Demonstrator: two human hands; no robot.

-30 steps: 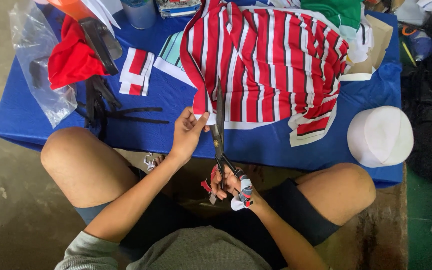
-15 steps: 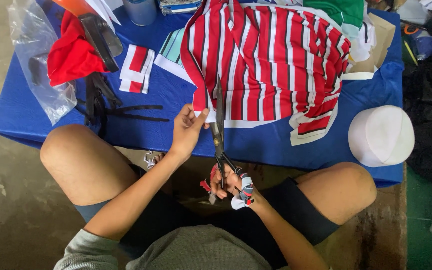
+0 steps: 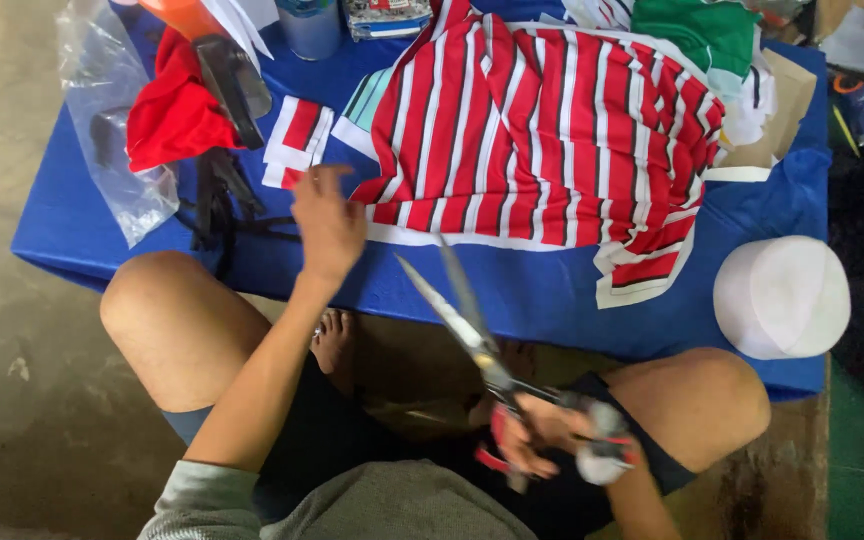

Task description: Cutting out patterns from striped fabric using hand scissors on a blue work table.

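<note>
Over the blue desk (image 3: 552, 290): keep right hand (image 3: 552, 440) clamped on open scissors (image 3: 472, 330), left hand (image 3: 327, 225) open, flattening striped cloth (image 3: 542, 130).

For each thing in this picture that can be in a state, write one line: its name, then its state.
scissors: blades open, held by the right hand
left hand: empty, fingers spread above the table edge
striped fabric: spread flat on the blue table
clear plastic bag: crumpled, hanging over the table's corner

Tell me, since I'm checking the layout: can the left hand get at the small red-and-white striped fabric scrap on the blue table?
Probably yes: the left hand hovers open just beside the small red-and-white striped fabric scrap, nothing between them.
</note>
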